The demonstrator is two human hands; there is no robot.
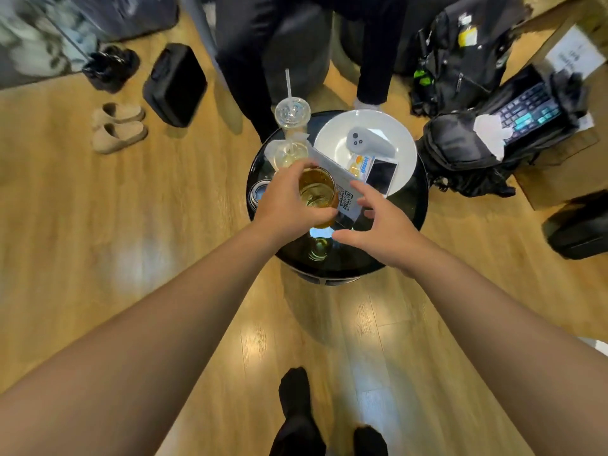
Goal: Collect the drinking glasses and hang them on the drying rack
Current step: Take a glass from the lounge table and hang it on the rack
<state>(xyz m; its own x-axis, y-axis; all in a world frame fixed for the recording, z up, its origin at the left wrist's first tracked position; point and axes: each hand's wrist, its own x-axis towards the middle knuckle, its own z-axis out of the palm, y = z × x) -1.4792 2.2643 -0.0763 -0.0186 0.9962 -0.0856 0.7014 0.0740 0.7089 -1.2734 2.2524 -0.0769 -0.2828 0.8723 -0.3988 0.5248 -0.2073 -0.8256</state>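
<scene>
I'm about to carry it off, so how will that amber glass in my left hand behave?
The amber glass, gripped by the left hand, looks rigid and probably breakable. It seems to hold liquid, so likely heavier than it looks and apt to spill if tilted. The smooth wall may be slippery.

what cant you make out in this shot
Head view only:
- Amber glass: near side and base hidden by the left hand.
- Drying rack: not in frame.
- QR card: partly covered by the right hand; print too small.
- Seated person's upper body: cut off by the top edge.
</scene>
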